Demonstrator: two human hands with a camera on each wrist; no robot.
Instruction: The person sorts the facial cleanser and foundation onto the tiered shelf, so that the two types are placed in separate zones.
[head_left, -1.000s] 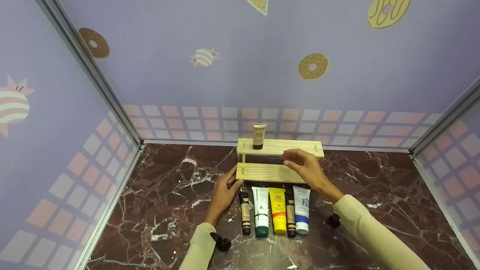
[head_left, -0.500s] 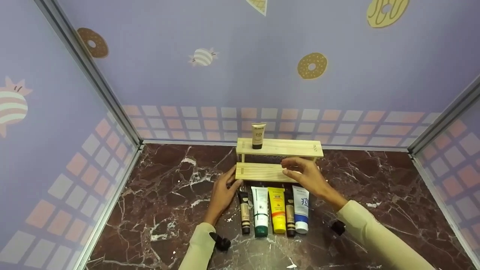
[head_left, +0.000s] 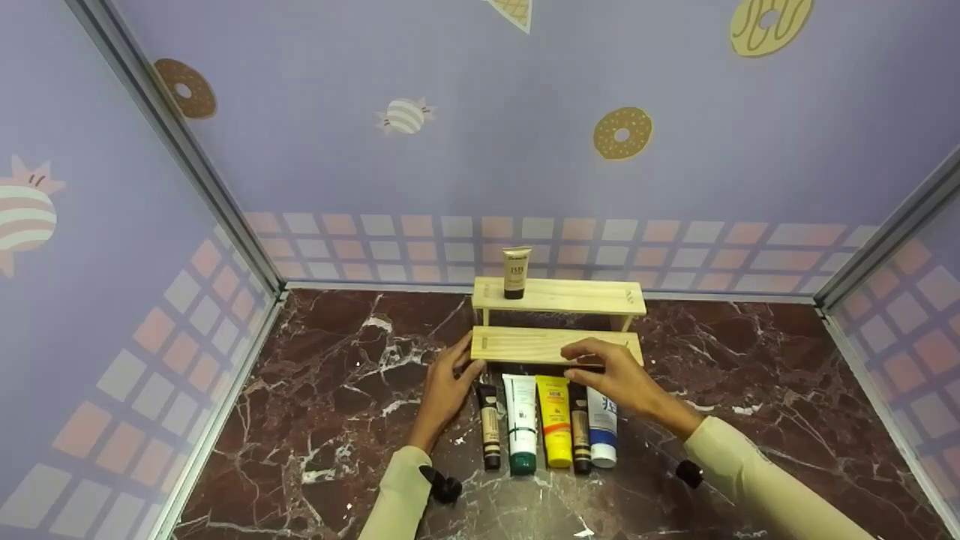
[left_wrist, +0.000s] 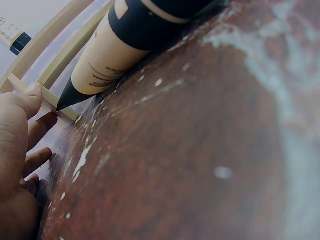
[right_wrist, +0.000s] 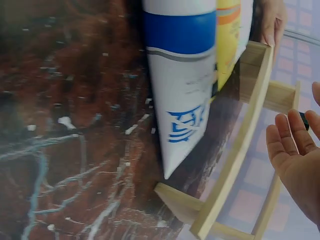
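A two-tier wooden stand (head_left: 525, 344) is on the marble surface. My left hand (head_left: 446, 390) rests against its left end, thumb at the lower shelf's edge in the left wrist view. My right hand (head_left: 619, 382) hovers over the front right of the lower shelf, fingers loosely bent and holding nothing. Below it lies a white-and-blue tube (head_left: 604, 439), its upper end partly covered by the hand. To the left lie a black-and-beige tube (head_left: 580, 442), a yellow tube (head_left: 556, 424), a white tube with a green cap (head_left: 521, 420) and another black-and-beige tube (head_left: 490, 431).
A small beige BB cream tube (head_left: 515, 271) stands upright on its black cap, on the left of the upper shelf (head_left: 577, 295). Close behind the stand rises a patterned lilac wall (head_left: 337, 172). Side walls flank the marble surface (head_left: 360, 405).
My right hand has come down and toward me, from in front of the upper shelf to the lower shelf's front edge above the tubes. The left hand stays at the stand.
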